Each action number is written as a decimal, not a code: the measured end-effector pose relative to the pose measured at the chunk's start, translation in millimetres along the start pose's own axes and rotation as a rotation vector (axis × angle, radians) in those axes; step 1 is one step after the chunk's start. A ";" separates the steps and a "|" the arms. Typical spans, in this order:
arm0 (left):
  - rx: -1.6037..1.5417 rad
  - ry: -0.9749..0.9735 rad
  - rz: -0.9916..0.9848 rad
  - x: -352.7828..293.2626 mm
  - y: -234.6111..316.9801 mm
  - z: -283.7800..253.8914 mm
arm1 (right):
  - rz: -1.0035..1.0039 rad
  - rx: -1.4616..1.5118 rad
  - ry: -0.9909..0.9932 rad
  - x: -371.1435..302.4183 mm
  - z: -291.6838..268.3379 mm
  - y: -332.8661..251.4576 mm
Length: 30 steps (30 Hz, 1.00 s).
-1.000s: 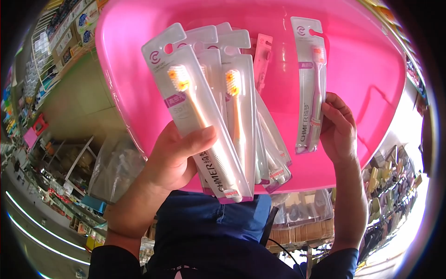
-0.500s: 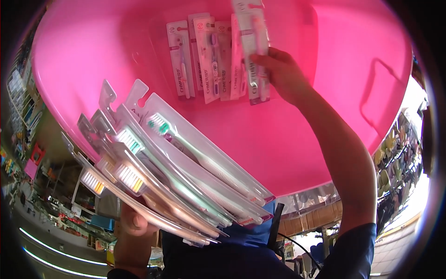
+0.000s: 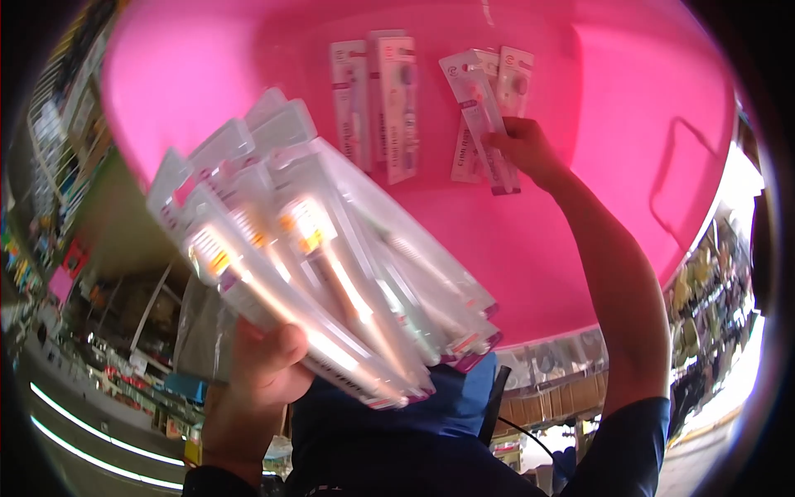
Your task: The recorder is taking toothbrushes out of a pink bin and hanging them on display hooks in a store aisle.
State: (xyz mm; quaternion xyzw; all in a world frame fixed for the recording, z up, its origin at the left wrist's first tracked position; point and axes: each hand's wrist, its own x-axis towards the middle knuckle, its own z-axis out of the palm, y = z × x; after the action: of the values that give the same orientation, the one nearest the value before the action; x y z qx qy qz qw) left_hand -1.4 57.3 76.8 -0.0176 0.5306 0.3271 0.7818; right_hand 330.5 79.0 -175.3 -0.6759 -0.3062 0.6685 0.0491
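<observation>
My left hand (image 3: 269, 364) is closed round the lower side of a fanned bunch of toothbrush packs (image 3: 348, 311). The clear blisters show brushes with orange-and-white bristles in front and pale green handles behind. Over the pink tub (image 3: 513, 282), my right hand (image 3: 532, 153) pinches the lower part of a slim toothbrush pack (image 3: 476, 103), which tilts to the left. Two more packs lie partly behind that one, and one of them is a toothbrush pack (image 3: 517, 79) with its top showing. Motion blurs the bunch.
On the tub floor, left of my right hand, several toothbrush packs (image 3: 397, 108) lie upright side by side. A wire-like handle outline (image 3: 681, 178) marks the tub's right wall. Crowded shelves and hanging goods (image 3: 704, 282) surround the tub. A black cable (image 3: 526, 432) hangs by my waist.
My right hand has moved right and slightly down. Packs in the tub have parted into two groups. The bunch in my left hand has turned, showing its fronts more, and shifted slightly right.
</observation>
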 end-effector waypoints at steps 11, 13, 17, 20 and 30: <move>0.130 -0.072 0.034 -11.8 -23.2 -40.0 | -0.008 0.277 0.356 -3.2 -88.1 -16.4; 0.122 -0.061 0.034 -13.4 -23.7 -40.7 | -0.077 0.375 0.442 -11.4 -67.0 -27.3; 0.144 -0.069 0.073 -15.9 -25.0 -46.3 | 0.173 0.019 0.251 -30.8 6.4 -32.4; 0.133 -0.112 0.088 -18.6 -25.1 -53.1 | 0.210 -0.094 0.114 -32.3 64.5 -31.5; 0.106 -0.153 0.138 -23.0 -29.3 -57.8 | -0.044 0.144 0.225 12.8 77.4 -18.2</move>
State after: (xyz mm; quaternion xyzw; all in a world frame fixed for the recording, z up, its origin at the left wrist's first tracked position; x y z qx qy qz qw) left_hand -38.3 1.3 61.5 0.0852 0.4857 0.3519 0.7956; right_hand 250.9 73.3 -185.7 -0.7344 -0.2645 0.6077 0.1461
